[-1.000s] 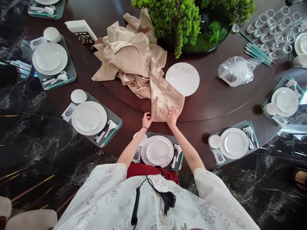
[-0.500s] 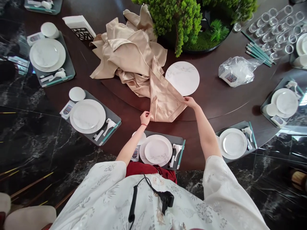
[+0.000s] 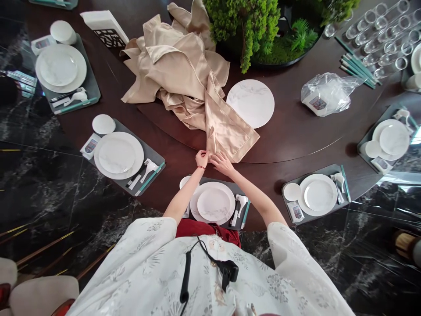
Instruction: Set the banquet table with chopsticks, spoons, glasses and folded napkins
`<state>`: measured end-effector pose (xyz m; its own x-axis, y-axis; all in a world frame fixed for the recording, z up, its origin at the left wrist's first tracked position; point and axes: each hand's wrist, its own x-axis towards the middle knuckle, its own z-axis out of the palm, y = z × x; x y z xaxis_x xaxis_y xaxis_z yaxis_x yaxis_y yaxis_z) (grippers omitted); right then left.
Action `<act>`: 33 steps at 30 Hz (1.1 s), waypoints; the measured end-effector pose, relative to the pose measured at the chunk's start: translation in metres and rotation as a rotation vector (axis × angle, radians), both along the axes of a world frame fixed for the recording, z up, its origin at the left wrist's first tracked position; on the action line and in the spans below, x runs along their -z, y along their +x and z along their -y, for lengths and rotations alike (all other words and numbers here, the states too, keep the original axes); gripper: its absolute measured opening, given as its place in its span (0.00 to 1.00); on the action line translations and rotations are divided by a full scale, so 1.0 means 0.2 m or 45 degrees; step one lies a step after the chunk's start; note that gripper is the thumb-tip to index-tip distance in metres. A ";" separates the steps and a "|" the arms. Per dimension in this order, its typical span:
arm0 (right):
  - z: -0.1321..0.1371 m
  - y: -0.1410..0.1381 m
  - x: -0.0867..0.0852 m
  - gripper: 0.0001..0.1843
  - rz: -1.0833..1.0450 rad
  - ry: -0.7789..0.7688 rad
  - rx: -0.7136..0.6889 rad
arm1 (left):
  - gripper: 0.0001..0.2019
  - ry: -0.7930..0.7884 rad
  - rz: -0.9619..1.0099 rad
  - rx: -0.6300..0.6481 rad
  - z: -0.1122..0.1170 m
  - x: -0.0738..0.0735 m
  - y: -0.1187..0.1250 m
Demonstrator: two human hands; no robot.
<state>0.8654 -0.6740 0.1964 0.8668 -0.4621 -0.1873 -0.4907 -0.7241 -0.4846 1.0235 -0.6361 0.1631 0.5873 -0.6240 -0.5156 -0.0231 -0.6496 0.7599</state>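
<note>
Left hand [image 3: 202, 159] pinching the hem of a crumpled champagne satin cloth [image 3: 226, 131], right hand [image 3: 222, 163] curled against that hem, grip unclear; cloth just beside a round white marble-patterned plate [image 3: 251, 103]; clear plastic bag [image 3: 329, 94] holding white items, right of that plate.

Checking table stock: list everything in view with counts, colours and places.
Table: one, dark brown, with turntable.
Cloth: one, beige satin, heaped on turntable.
Round board: one, white, on turntable.
Plant: one, green, table centre.
Trays: at least five, grey, around table edge.
Plates: at least five stacked pairs, white, on trays.
Glasses: many, clear, upper right.
Plastic bag: one, clear, right of board.
Left hand: one, bare, at cloth's lower corner; red bracelet on wrist.
Right hand: one, bare, beside left hand.
</note>
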 end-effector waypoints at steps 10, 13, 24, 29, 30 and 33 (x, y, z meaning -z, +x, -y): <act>0.04 0.05 0.05 0.19 0.054 -0.022 -0.028 | 0.21 -0.647 0.476 1.501 0.02 -0.09 0.38; 0.07 0.05 0.05 0.17 0.082 0.000 0.045 | 0.28 -0.684 0.511 1.649 0.08 -0.05 0.45; 0.33 0.17 -0.03 0.13 0.005 -0.008 0.250 | 0.16 -0.672 0.450 1.106 0.14 0.04 0.35; 0.28 0.14 -0.03 0.11 -0.022 -0.225 -0.096 | 0.16 -0.690 0.366 1.039 0.19 0.03 0.34; 0.28 0.14 -0.03 0.12 -0.047 -0.226 -0.083 | 0.16 -0.704 0.338 1.031 0.20 0.03 0.34; 0.31 0.17 -0.04 0.18 -0.127 -0.149 0.039 | 0.15 -0.702 0.267 0.998 0.23 0.01 0.36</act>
<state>0.8992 -0.7363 0.2045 0.8317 -0.5119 -0.2150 -0.5550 -0.7568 -0.3453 1.0946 -0.6822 0.1617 -0.0500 -0.9982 0.0330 -0.4655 0.0525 0.8835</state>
